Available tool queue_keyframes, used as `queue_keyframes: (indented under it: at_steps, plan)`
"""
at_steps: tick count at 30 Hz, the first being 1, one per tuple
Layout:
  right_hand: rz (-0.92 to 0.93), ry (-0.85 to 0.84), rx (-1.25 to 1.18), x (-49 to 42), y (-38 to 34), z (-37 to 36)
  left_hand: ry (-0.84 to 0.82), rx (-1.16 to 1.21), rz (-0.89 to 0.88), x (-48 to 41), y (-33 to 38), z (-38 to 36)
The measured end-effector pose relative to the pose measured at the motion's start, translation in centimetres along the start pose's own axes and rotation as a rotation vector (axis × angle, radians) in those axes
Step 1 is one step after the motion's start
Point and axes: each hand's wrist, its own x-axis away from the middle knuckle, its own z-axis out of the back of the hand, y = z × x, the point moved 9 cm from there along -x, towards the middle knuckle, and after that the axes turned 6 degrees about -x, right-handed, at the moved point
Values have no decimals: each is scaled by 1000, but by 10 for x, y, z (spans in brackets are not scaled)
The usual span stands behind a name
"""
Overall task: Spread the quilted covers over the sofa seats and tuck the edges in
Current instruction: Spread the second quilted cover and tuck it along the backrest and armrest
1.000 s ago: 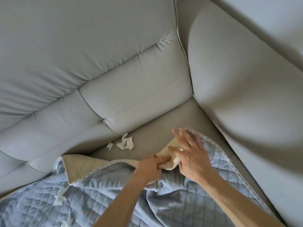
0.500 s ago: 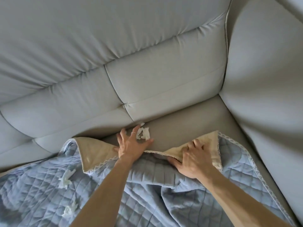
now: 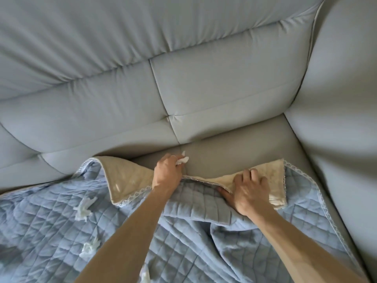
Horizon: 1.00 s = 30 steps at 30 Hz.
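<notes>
- Quilted cover (image 3: 204, 231): blue, rumpled on the sofa seat (image 3: 244, 148), back edge folded over with the beige underside up, short of the backrest (image 3: 204, 94).
- Right hand (image 3: 250, 193) grips the folded edge; left hand (image 3: 167, 172) curls round a white scrap (image 3: 182, 160).
- Spreading appears partly done; tucking not yet done.

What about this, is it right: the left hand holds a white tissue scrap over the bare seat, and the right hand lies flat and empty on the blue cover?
Not quite. The head view shows the right hand gripping the blue cover: its fingers curl round the folded-back beige edge. The left hand does hold a white tissue scrap over the bare seat.
</notes>
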Motion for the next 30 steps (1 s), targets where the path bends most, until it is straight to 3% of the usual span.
queue_keyframes:
  at_steps: [6,10,12,15,20,23,26,28,30]
  plan:
    - [-70,-241,-115,28,3,-4,89,13,-226,109,-4,51]
    - [-119,-252,-237,60,2,-15,-78,-231,-260,173,-44,49]
    - [-107,-193,-283,70,1,-15,-129,-348,-332,190,-52,46]
    - [-69,-91,-371,76,4,-10,-74,-363,-438,185,-34,46]
    - [-75,426,-577,98,49,28,17,-339,-469,133,39,34]
    - [-260,545,-736,110,105,12,-240,-446,-492,104,99,-20]
    - [-464,475,-857,110,151,-27,-408,-613,-596,89,151,-76]
    - [-567,257,-803,109,174,-65,-448,-701,-650,83,179,-104]
    - [-611,120,-750,116,192,-93,-461,-685,-565,67,196,-113]
